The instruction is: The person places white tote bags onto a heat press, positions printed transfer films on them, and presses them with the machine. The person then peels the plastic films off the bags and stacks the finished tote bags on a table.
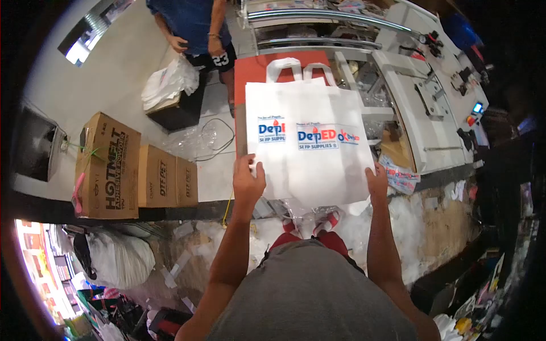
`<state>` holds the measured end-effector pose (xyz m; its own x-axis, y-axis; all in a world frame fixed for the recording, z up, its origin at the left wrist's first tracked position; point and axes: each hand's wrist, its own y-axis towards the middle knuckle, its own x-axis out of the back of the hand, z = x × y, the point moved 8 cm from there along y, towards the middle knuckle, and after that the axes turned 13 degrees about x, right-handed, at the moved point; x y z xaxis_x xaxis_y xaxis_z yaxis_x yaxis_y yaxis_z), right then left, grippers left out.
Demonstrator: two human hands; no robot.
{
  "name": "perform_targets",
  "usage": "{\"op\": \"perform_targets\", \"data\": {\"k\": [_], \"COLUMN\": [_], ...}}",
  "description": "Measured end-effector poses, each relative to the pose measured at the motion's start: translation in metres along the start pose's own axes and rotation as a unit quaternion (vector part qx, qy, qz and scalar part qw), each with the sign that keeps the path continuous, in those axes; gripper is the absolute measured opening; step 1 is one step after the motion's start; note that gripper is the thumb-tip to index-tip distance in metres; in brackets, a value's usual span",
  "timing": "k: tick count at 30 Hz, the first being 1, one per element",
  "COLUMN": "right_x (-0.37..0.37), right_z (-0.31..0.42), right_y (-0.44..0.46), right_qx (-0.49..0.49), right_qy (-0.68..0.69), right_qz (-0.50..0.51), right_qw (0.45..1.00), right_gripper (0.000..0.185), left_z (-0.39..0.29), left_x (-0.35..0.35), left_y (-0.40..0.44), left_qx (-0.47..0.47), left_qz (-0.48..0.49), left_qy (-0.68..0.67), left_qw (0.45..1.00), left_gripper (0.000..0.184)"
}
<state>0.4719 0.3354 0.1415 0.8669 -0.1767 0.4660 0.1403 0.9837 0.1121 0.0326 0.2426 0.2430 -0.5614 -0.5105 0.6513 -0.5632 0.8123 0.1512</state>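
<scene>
White tote bags [327,176], overlapping one another, lie over the red platen [250,68] with their handles toward the far side. Blue and red print reading "DepED" shows on their fronts. My left hand [248,179] grips the left edge of the bags near the lower corner, thumb on top. At the opposite edge my right hand [376,181] pinches the bags, its thumb over the cloth and the other fingers mostly hidden. The near edge of the bags hangs past the table's front.
A heat press machine [406,102] with metal rollers [330,15] stands right and behind. Cardboard boxes [108,165] sit at left. Across from me stands a person [190,28] beside a pile of white bags [170,82]. A printed plastic bag [402,177] lies near my right hand.
</scene>
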Motion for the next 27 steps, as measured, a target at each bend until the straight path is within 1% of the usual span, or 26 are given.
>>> {"op": "perform_targets", "data": {"k": [1, 2, 3, 5, 7, 8, 9, 10, 11, 12, 13, 15, 17, 18, 19, 21, 22, 24, 25, 26, 27], "right_x": [-0.002, -0.007, -0.009, -0.008, -0.01, -0.011, -0.013, -0.016, -0.02, -0.024, -0.034, -0.054, -0.072, -0.077, -0.082, -0.082, -0.08, -0.085, -0.082, -0.085, -0.09], "right_z": [-0.013, -0.021, -0.029, -0.007, 0.003, 0.004, 0.004, 0.009, 0.033, 0.051, 0.058, 0.074, 0.093, 0.101, 0.103, 0.117, 0.122, 0.119, 0.118, 0.102, 0.088], "right_y": [0.001, 0.001, 0.002, -0.003, -0.005, -0.007, -0.008, -0.008, -0.009, -0.016, -0.019, -0.022, -0.024, -0.021, -0.019, -0.011, -0.007, -0.002, -0.002, -0.004, -0.007], "right_qx": [-0.004, -0.003, -0.001, -0.007, 0.015, 0.02, 0.02, 0.057, 0.093, 0.093, 0.091, 0.118, 0.113, 0.14, 0.143, 0.208, 0.209, 0.155, 0.159, 0.087, 0.014], "right_qy": [-0.004, 0.016, 0.036, 0.026, 0.027, -0.002, -0.001, -0.007, -0.012, 0.016, 0.017, 0.046, 0.065, 0.027, 0.028, 0.037, 0.037, -0.095, -0.094, -0.006, 0.081], "right_qz": [-0.003, -0.003, -0.002, -0.002, 0.009, 0.009, 0.008, 0.008, 0.009, 0.014, 0.013, 0.033, 0.05, 0.051, 0.051, 0.013, 0.014, 0.114, 0.113, 0.144, 0.176], "right_qw": [1.0, 1.0, 0.999, 1.0, 0.999, 1.0, 1.0, 0.998, 0.996, 0.995, 0.996, 0.991, 0.99, 0.988, 0.988, 0.977, 0.977, 0.977, 0.976, 0.986, 0.981], "right_gripper": [0.044, 0.044, 0.043, 0.043, 0.04, 0.037, 0.037, 0.036, 0.034, 0.034, 0.034, 0.036, 0.037, 0.039, 0.039, 0.035, 0.035, 0.032, 0.032, 0.03, 0.029], "left_z": [0.011, 0.002, -0.002, -0.006, -0.01, -0.009, -0.005, 0.0, 0.001, 0.01, 0.011, 0.026, 0.041, 0.047, 0.049, 0.046, 0.05, 0.057, 0.06, 0.063, 0.066], "left_x": [-0.019, -0.034, -0.045, -0.076, -0.088, -0.093, -0.095, -0.091, -0.081, -0.07, -0.051, -0.026, -0.015, -0.013, -0.009, -0.006, -0.008, -0.012, -0.013, -0.017, -0.02], "left_y": [0.0, -0.002, 0.0, -0.001, -0.003, -0.004, -0.004, 0.0, 0.003, 0.006, 0.008, 0.01, 0.011, 0.011, 0.009, 0.008, 0.008, 0.007, 0.007, 0.006, 0.006], "left_qx": [0.102, 0.13, 0.13, 0.144, 0.154, 0.165, 0.164, 0.148, 0.132, 0.133, 0.124, 0.113, 0.122, 0.132, 0.131, 0.118, 0.119, 0.088, 0.086, 0.085, 0.086], "left_qz": [0.124, 0.195, 0.197, 0.256, 0.265, 0.277, 0.277, 0.238, 0.2, 0.174, 0.134, 0.081, 0.085, 0.086, 0.083, 0.075, 0.073, 0.057, 0.054, 0.068, 0.082], "left_qy": [-0.1, -0.07, -0.071, -0.005, -0.013, -0.017, -0.017, -0.056, -0.095, -0.103, -0.081, -0.095, -0.099, -0.105, -0.106, -0.117, -0.118, -0.155, -0.156, -0.107, -0.059], "left_qw": [0.982, 0.97, 0.969, 0.956, 0.952, 0.946, 0.947, 0.958, 0.966, 0.97, 0.98, 0.986, 0.984, 0.982, 0.982, 0.983, 0.983, 0.982, 0.983, 0.988, 0.991], "left_gripper": [0.035, 0.037, 0.037, 0.041, 0.045, 0.048, 0.048, 0.05, 0.052, 0.053, 0.052, 0.048, 0.046, 0.045, 0.045, 0.044, 0.044, 0.038, 0.038, 0.033, 0.029]}}
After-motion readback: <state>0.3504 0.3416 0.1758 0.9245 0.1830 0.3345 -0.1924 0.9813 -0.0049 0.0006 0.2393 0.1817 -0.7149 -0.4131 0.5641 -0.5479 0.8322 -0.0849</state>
